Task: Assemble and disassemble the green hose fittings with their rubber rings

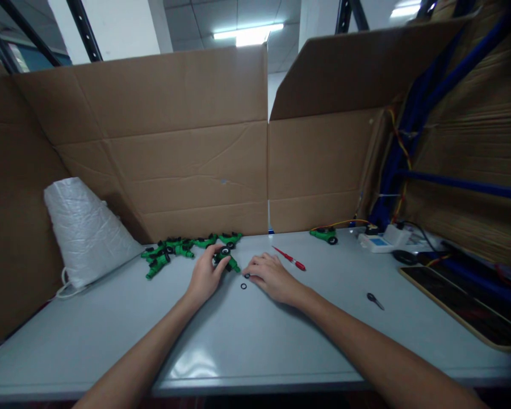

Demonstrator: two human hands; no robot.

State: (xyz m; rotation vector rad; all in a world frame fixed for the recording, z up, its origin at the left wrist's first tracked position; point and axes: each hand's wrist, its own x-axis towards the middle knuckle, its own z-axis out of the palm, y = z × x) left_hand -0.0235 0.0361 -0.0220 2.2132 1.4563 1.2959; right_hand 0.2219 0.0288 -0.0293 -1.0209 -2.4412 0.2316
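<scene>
Grey bench walled in by cardboard, strip light overhead. Left hand is curled onto a green part, fingers wrapped on its near side, pinning or gripping it at the bench; looks closed on it, though the fingertips hide the exact contact. Right hand lies flat, palm down, fingers loosely spread, holding nothing I can make out; its fingertips sit just beside two small black rings on the bench, one near the index tip, the other a little closer to the camera. Green part carries a black round piece at its centre. Behind the left hand, a loose pile of green parts runs along the cardboard foot. Red screwdriver lies just beyond the right hand, untouched. One more green piece sits further right, near a small white device with cables. Small dark key-like item lies alone to the right, well apart. White wrapped cone leans at far left. My read: ring fitting stage, part held steady, ring not picked yet. Next move calls for a fine fingertip pinch on one ring, then lining it up with the part's seat without shifting the part.
</scene>
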